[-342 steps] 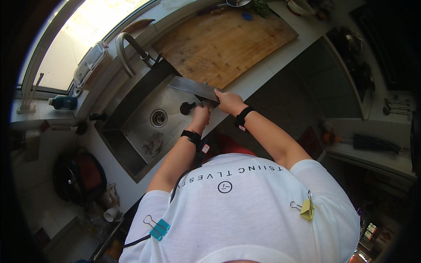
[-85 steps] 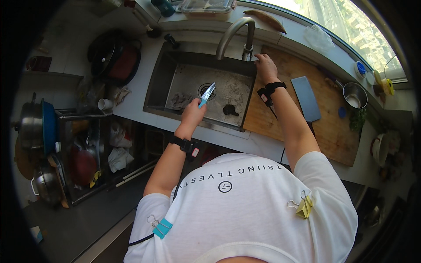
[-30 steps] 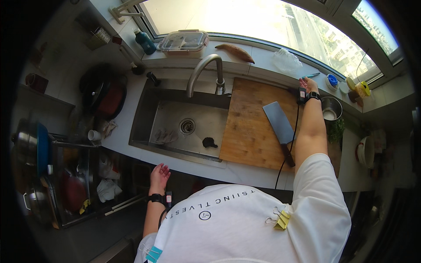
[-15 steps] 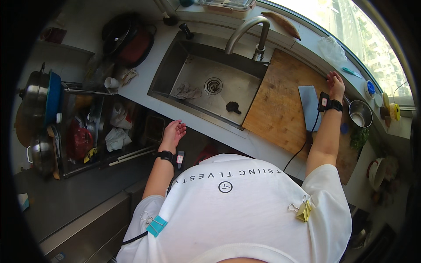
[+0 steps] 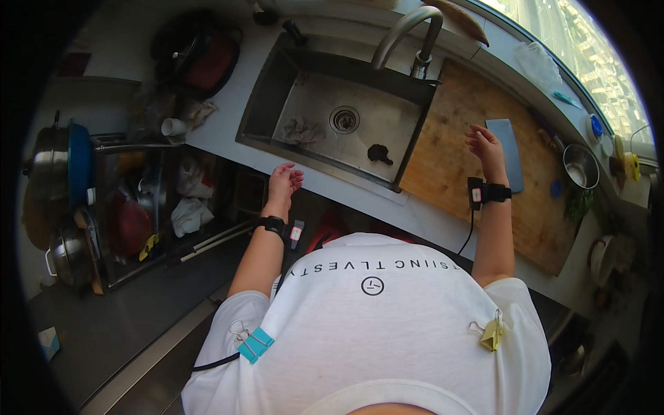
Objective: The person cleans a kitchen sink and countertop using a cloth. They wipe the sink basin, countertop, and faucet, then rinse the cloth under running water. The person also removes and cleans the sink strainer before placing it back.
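My left hand (image 5: pixel 284 185) hovers in front of the sink's near edge, its fingers spread and nothing in them. Over the wooden cutting board (image 5: pixel 449 104), my right hand (image 5: pixel 486 149) is empty, fingers loosely bent and apart. Just right of it lies a flat grey-blue blade (image 5: pixel 507 145) that looks like a cleaver; its handle end is hidden by my arm. The steel sink (image 5: pixel 277 76) holds a crumpled grey cloth (image 5: pixel 303 130) and a dark clump (image 5: pixel 379 153) beside the drain (image 5: pixel 344 120).
A curved faucet (image 5: pixel 404 29) rises behind the sink. Right of the board stand a steel pot (image 5: pixel 581 166) and leafy greens (image 5: pixel 578 205). A white cup (image 5: pixel 173 127) sits on the left counter near a dark red-sided pot (image 5: pixel 211 69). Stacked pots (image 5: pixel 52 162) stand far left.
My right hand has moved left and nearer, from the board's far right side to left of the blade. My left hand has shifted slightly up toward the sink. The view has shifted a little.
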Tool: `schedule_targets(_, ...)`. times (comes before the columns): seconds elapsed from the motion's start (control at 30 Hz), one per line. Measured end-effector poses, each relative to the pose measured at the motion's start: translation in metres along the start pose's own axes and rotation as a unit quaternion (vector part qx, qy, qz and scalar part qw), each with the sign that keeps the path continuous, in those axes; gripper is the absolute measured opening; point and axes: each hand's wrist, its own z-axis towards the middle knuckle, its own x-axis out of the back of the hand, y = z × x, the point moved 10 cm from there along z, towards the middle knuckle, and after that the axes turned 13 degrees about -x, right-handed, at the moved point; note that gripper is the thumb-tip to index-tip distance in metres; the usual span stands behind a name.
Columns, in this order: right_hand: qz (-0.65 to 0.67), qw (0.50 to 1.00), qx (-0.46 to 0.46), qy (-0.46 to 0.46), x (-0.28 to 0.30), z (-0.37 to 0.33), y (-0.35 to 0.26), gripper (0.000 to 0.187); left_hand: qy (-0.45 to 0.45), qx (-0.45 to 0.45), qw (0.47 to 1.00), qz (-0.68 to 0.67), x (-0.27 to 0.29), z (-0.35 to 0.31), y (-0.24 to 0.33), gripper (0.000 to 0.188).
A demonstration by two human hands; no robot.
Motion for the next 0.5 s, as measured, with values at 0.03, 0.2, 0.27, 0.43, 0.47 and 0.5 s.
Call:
schedule_targets(0.03,-0.017,1.0,-0.003,-0.011,-0.019,-0.001,0.001,0.024,0.016,-0.014,1.0,0.007,0.01,0.007,0.002,0.023)
schedule_targets(0.2,-0.095,0.99,-0.042,-0.091,-0.137,0.002,0.017,0.026,0.066,-0.123,0.986,0.091,0.065,0.063,0.028,0.03)
schedule_targets(0.27,-0.115,0.986,-0.059,-0.105,-0.182,0.005,0.028,0.025,0.062,-0.201,0.965,0.16,0.082,0.093,0.053,0.03)
schedule_targets(0.43,-0.273,0.947,-0.091,-0.146,-0.298,0.018,0.065,0.03,0.058,-0.373,0.834,0.403,0.104,0.141,0.121,0.033)
schedule_targets(0.47,-0.307,0.934,-0.093,-0.158,-0.319,0.02,0.074,0.031,0.054,-0.384,0.805,0.449,0.105,0.147,0.128,0.033)
schedule_targets(0.5,-0.339,0.922,-0.093,-0.164,-0.338,0.025,0.081,0.033,0.05,-0.418,0.765,0.487,0.103,0.153,0.139,0.033)
